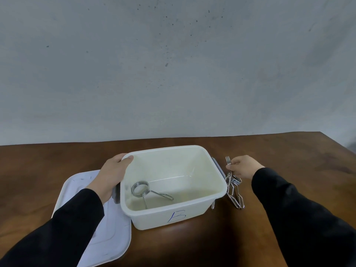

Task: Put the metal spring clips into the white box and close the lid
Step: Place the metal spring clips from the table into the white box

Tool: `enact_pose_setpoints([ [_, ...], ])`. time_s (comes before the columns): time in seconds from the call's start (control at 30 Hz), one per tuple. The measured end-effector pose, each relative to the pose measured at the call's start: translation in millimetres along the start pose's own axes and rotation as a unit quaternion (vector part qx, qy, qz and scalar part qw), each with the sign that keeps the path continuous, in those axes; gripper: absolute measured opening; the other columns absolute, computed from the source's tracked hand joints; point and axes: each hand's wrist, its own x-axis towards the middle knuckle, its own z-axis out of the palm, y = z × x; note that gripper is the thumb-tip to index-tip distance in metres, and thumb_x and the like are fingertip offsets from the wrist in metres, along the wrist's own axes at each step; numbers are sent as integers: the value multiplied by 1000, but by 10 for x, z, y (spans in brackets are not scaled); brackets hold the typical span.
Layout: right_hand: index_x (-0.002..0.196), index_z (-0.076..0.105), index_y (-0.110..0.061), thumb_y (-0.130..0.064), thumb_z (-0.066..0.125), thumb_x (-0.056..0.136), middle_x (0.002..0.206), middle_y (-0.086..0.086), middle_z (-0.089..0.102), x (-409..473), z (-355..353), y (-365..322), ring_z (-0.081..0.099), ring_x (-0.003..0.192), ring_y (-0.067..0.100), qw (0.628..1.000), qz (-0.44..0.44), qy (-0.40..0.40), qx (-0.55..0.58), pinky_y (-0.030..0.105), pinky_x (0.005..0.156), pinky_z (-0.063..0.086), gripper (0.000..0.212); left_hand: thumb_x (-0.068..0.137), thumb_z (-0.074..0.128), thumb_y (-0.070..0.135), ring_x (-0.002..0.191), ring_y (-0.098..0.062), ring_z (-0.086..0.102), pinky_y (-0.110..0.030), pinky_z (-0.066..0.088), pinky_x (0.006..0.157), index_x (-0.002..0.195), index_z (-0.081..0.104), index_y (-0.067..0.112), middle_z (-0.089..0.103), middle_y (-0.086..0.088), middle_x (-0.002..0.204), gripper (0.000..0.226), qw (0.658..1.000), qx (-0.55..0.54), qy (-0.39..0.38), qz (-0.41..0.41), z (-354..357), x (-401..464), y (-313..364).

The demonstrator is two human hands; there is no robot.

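Note:
The white box (204,206) stands open on the table, with a blue letter drawn on its front wall. One metal spring clip (143,189) lies on its floor. My left hand (113,174) grips the box's far left rim, thumb over the edge. To the right of the box lies a pile of spring clips (236,191). My right hand (242,164) is closed on one clip from that pile, its prongs sticking up beside the fingers. The white lid (107,234) lies flat on the table to the left of the box, partly under my left arm.
The brown wooden table (289,155) ends at a grey wall behind. Its right corner shows at the far right. Grey latches sit on both short sides of the box.

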Motion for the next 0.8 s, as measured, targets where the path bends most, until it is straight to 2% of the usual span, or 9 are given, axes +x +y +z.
enact_pose_setpoints([
  [0.07,98,68,-9,-24,66,95,94,8,68,-21,54,28,70,86,24,998,-8,-1,59,31,80,60,16,102,56,29,95,-16,67,-31,50,71,116,72,23,74,2,109,22,1000,0,1,1,0,-6,4],
  [0.17,100,67,-2,-21,61,98,83,7,63,-65,131,113,62,64,12,990,-11,7,139,22,64,53,20,103,55,29,91,-14,66,-29,49,68,115,71,23,73,2,108,21,1000,6,-1,3,3,-6,5],
  [0.27,96,62,0,-17,55,102,81,11,60,-89,192,238,64,56,8,967,-10,-3,256,22,56,49,19,103,56,30,95,-17,67,-29,49,70,118,71,24,73,2,109,22,1000,6,-2,0,1,-9,8],
  [0.33,95,61,-4,-15,52,103,87,15,62,-91,213,287,69,67,15,943,-5,-12,334,28,63,53,16,102,56,30,100,-21,67,-32,50,74,119,72,23,74,1,111,24,1000,8,-1,0,-4,-2,3],
  [0.4,95,62,-5,-15,52,103,93,17,64,-73,230,335,73,90,26,927,-9,-8,375,38,84,56,16,102,56,31,106,-25,67,-36,51,82,121,72,22,74,0,114,26,1000,17,0,-1,-9,9,-7],
  [0.5,98,62,-4,-14,52,103,105,18,65,-77,251,383,71,109,31,915,-30,3,403,45,101,51,15,101,56,32,108,-25,67,-39,53,88,123,71,23,74,0,115,28,1000,22,-1,-4,-13,11,-11],
  [0.6,100,59,-5,-13,48,105,116,17,65,-91,305,409,71,109,28,900,-44,22,433,40,99,51,14,102,56,31,106,-24,68,-40,53,89,120,72,23,75,0,112,26,1000,16,-4,-2,-10,1,-11],
  [0.67,101,59,-5,-17,46,105,116,14,68,-97,347,414,73,106,24,912,-57,43,403,40,99,51,18,102,56,31,108,-26,68,-42,53,93,122,72,22,75,-1,114,27,1000,17,-5,-2,-14,2,-10],
  [0.8,104,63,-11,-25,46,105,98,7,76,-200,366,314,74,94,16,947,-57,76,308,35,87,54,22,102,55,32,109,-27,67,-45,53,97,126,70,22,73,-2,118,31,1000,30,-4,-3,-14,10,-13],
])
